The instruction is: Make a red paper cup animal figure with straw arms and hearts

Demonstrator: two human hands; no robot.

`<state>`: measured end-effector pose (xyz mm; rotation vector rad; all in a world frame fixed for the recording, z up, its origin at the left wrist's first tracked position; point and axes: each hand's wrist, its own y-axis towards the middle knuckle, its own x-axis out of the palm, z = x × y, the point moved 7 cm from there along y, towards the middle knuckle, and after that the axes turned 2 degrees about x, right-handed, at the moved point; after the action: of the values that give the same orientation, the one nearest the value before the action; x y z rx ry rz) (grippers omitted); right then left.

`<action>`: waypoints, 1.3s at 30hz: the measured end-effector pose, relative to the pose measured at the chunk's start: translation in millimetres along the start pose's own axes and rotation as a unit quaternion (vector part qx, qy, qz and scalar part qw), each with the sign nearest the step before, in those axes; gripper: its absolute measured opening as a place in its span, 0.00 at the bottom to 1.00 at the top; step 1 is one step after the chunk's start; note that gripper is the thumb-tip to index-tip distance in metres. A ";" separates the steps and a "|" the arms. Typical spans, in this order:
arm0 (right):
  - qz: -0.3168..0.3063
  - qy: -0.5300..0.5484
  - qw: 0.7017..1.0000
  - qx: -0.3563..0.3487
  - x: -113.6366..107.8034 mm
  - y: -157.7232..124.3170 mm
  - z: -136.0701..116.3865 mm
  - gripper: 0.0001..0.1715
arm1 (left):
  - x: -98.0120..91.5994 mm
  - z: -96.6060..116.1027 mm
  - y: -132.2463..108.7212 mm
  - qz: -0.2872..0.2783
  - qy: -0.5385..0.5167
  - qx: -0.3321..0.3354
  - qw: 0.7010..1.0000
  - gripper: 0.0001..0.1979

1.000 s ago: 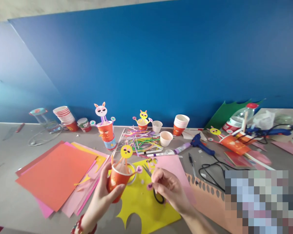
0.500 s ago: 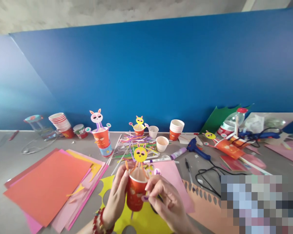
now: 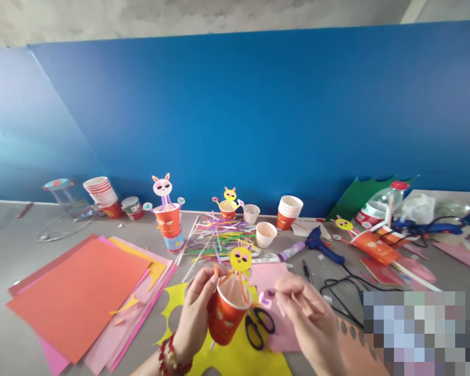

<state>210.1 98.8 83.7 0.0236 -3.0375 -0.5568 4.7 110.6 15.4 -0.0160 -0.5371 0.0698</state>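
Observation:
My left hand (image 3: pixel 199 308), with a red beaded bracelet at its wrist, is closed around the side of a red paper cup (image 3: pixel 226 319). The cup tilts slightly to the right. Orange strips (image 3: pixel 242 286) rise from its mouth, with a yellow rabbit face (image 3: pixel 241 259) above them. A thin stick pokes out under the base. My right hand (image 3: pixel 307 313) is apart from the cup, its thumb and forefinger pinching a small purple paper piece (image 3: pixel 271 293). Black scissors (image 3: pixel 260 328) lie on yellow paper (image 3: pixel 241 360) just below and between the hands.
Stacked coloured paper (image 3: pixel 82 297) covers the left side. Loose paper strips (image 3: pixel 219 237), finished rabbit cups (image 3: pixel 168 222) and cup stacks (image 3: pixel 290 213) stand towards the blue partition. A blue glue gun (image 3: pixel 323 245) and its black cable lie at the right, near a bottle (image 3: pixel 382 203).
My right hand has moved right, away from the cup, with the purple piece. The cup has tipped to the right in my left hand, and the scissors now show more fully.

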 end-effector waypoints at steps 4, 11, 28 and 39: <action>-0.094 -0.096 0.991 -0.017 12.1 24.2 -19.7 0.10 | 10.2 -3.6 -6.9 -0.039 -0.026 -0.032 0.998 0.12; -0.163 -0.210 0.962 -0.056 53.3 54.5 -26.3 0.06 | 16.2 -10.9 -13.3 -0.065 -0.041 -0.073 0.994 0.12; -0.177 -0.276 0.941 -0.082 72.5 61.2 -8.4 0.09 | 10.8 -10.6 -9.3 -0.044 0.025 -0.060 0.997 0.17; -0.176 -0.270 0.945 -0.058 70.0 60.0 2.3 0.08 | 13.4 -8.6 -9.5 -0.049 0.010 -0.056 0.997 0.12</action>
<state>139.7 153.9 106.3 0.5000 -3.5451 -0.8991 21.2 102.1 15.1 -0.0991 -0.5196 -0.0557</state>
